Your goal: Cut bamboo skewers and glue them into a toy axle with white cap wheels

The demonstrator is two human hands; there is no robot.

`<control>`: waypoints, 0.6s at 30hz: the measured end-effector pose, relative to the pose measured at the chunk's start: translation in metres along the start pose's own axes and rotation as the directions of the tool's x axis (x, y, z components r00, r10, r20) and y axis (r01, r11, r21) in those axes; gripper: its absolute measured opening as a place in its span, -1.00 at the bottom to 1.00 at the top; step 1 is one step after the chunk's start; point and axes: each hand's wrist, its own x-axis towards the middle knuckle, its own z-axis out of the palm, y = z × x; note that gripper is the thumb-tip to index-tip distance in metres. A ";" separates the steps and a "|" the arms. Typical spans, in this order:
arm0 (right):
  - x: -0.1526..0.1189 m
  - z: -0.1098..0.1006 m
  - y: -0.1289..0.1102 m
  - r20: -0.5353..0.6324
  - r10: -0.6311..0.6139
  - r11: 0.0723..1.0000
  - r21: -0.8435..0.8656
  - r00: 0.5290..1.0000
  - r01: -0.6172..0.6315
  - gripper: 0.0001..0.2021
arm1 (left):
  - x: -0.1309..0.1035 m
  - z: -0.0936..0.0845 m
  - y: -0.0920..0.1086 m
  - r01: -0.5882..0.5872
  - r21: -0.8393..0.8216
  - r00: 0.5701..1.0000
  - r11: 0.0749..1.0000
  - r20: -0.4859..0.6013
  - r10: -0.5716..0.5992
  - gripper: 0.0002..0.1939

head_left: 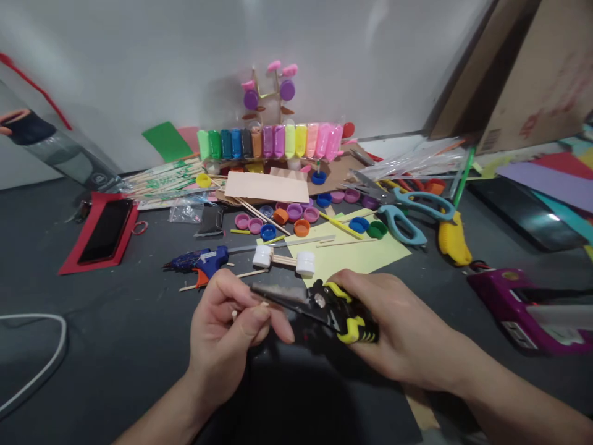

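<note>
My right hand (393, 327) is closed around the black and yellow handles of a pair of snips (319, 301), whose blades point left. My left hand (234, 334) pinches a short wooden stick (235, 315) between thumb and fingers; only small pale ends of it show. The blades reach over the fingertips of my left hand, close to the stick. Whether they touch the wood I cannot tell. Just beyond my hands lie two white bottle-cap stacks (304, 263) joined by thin wooden sticks (283, 259).
A blue glue gun (204, 262) lies left of centre, near a phone (106, 232) on red paper. Coloured bottle caps (294, 213), yellow paper (352, 247), blue scissors (403, 225) and clay packs (278, 142) fill the back. A purple tool (514, 309) sits at right.
</note>
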 end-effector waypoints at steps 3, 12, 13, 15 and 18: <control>0.002 0.001 0.001 -0.009 0.003 0.999 0.039 1.000 -0.002 -0.70 | 0.001 -0.001 0.000 -0.007 -0.025 0.999 1.000 0.043 0.009 -0.89; 0.002 0.001 -0.002 0.039 0.001 1.000 0.030 0.999 -0.003 -0.64 | 0.002 0.000 -0.001 0.047 -0.053 0.999 0.997 0.016 -0.046 -0.86; 0.002 0.001 -0.003 0.046 0.004 1.000 0.025 0.999 -0.005 -0.66 | 0.002 0.000 0.000 0.055 -0.048 0.998 0.997 0.009 -0.054 -0.85; 0.001 0.000 -0.004 0.052 0.006 1.000 0.006 0.999 -0.006 -0.68 | 0.001 0.000 0.000 0.080 -0.036 0.997 0.996 -0.013 -0.081 -0.82; 0.001 0.000 -0.004 0.052 0.010 0.999 -0.031 0.999 -0.008 -0.73 | -0.001 0.000 0.002 0.096 -0.021 0.995 0.995 -0.039 -0.097 -0.79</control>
